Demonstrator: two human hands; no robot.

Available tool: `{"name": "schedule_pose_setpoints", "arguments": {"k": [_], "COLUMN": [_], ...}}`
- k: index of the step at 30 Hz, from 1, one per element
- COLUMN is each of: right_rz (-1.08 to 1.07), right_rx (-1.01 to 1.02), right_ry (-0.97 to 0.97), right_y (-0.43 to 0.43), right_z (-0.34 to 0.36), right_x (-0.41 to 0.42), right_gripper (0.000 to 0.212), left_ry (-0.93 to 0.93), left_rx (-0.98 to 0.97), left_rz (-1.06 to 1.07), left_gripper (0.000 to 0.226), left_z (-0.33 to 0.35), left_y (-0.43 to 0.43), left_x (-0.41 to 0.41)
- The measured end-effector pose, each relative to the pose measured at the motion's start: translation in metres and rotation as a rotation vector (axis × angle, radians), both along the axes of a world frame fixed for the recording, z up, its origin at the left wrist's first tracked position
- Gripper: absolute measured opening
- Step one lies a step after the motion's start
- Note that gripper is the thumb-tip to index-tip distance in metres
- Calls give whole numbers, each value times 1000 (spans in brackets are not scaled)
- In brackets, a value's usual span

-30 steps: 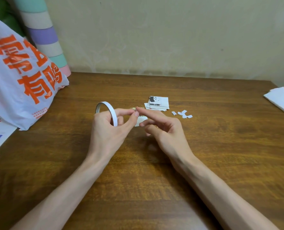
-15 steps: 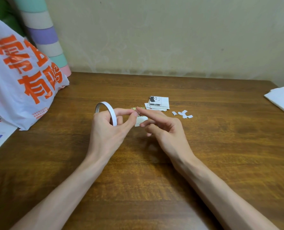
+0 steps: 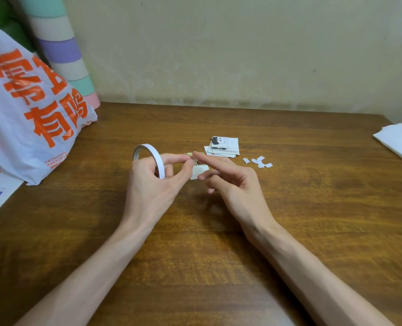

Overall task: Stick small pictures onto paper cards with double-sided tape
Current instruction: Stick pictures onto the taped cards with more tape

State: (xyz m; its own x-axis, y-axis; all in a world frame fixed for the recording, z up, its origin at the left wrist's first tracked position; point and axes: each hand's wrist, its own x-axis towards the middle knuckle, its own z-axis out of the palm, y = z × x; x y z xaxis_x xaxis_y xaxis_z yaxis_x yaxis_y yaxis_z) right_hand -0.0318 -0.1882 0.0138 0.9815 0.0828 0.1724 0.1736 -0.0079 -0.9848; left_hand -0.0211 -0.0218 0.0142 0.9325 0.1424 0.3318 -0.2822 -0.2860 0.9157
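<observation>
Brown wood-grain table (image 3: 312, 208) against a stained cream wall (image 3: 242, 55). L hand (image 3: 150, 187) at centre grips the tape roll (image 3: 148, 149), thumb + forefinger pinched beside a small card (image 3: 198, 172). R hand (image 3: 232, 184): forefinger straight over the card's top, other fingers curled; can't tell if it grips. From the hands: card stack (image 3: 225, 147) at 1 o'clock, paper scraps (image 3: 258, 161) at 2, white paper (image 3: 397, 140) at 3, orange-print plastic bag (image 3: 30, 102) at 10 w/ striped roll (image 3: 61, 50) behind.
</observation>
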Motion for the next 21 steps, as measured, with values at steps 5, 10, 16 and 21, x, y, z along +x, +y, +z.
{"name": "schedule_pose_setpoints", "arguments": {"k": [5, 10, 16, 21], "right_rz": [-2, 17, 57, 46], "right_rx": [2, 1, 7, -18], "right_ry": [-2, -4, -3, -13], "right_y": [-1, 0, 0, 1], "right_z": [0, -1, -4, -5], "right_x": [0, 0, 1, 1], "right_gripper": [50, 51, 53, 54], "left_ry": [-12, -10, 32, 71], "left_rx": [-8, -18, -84, -115], "left_rz": [0, -5, -28, -44], "left_gripper": [9, 10, 12, 7], "left_z": [0, 0, 0, 0], "left_y": [1, 1, 2, 1], "left_x": [1, 1, 1, 1]}}
